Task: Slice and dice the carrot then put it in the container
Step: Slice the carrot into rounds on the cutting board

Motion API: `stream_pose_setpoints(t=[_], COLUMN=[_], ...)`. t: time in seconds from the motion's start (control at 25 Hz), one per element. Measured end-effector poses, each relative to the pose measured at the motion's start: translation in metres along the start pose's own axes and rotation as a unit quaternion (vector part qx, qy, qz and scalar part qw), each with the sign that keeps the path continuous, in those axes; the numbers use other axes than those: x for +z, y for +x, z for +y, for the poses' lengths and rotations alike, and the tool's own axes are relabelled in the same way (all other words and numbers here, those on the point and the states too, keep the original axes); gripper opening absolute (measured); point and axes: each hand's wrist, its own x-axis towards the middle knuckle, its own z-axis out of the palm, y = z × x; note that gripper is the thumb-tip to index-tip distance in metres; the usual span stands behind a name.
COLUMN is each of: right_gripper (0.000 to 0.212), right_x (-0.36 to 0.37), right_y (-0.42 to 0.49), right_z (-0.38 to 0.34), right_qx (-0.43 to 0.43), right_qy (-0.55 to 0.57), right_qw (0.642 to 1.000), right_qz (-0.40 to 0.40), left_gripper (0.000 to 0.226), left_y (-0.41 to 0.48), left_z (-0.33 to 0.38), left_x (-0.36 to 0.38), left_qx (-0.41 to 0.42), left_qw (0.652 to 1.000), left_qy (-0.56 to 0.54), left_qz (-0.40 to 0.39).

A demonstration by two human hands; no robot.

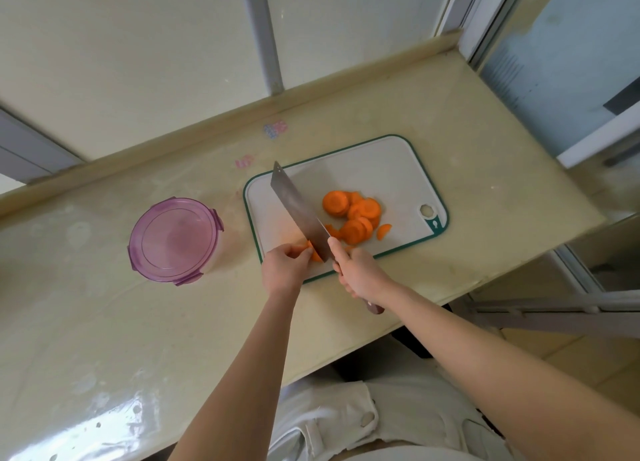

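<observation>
The counter [450,121] ends just past the near edge of the cutting board [381,169], so a hard push could slide the board off. Left of the board stands the container [173,239], with its lid on. The right hand [360,270] grasps the handle of the knife [298,211]. The slices [353,214] crowd the board's right half, and only its far part offers open room. At its near left corner the left hand [287,266] pinches the carrot stub [313,252]. Those fingertips sit right beside the blade, so a slip would likely nick them.
</observation>
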Motion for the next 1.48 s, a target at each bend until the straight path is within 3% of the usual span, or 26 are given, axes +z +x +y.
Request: stream_pose_setpoints(t=[0.16, 0.44, 1.12, 1.28, 1.48], right_gripper=[0.056, 0.056, 0.061, 0.055, 0.057], right_x=[0.001, -0.004, 0.010, -0.001, -0.007], right_y=[-0.004, -0.022, -0.020, -0.025, -0.015], right_z=[0.000, 0.002, 0.009, 0.005, 0.006], right_qx=[-0.053, -0.036, -0.060, -0.086, -0.046], right_qy=[-0.032, -0.027, -0.126, -0.108, -0.069], right_qw=[0.998, 0.999, 0.989, 0.989, 0.995], right_qz=[0.033, 0.019, 0.042, 0.049, 0.052], left_gripper=[0.011, 0.014, 0.011, 0.008, 0.007], left_y=[0.001, -0.003, 0.000, -0.001, -0.006], left_z=[-0.004, -0.010, -0.001, -0.004, 0.000], left_x=[0.001, 0.004, 0.005, 0.003, 0.002], left_qx=[0.009, 0.024, -0.015, -0.007, -0.003], left_qw=[1.000, 0.996, 0.999, 0.999, 0.999], left_qy=[-0.022, -0.073, -0.022, -0.032, -0.019], left_qz=[0.018, 0.036, 0.029, 0.025, 0.029])
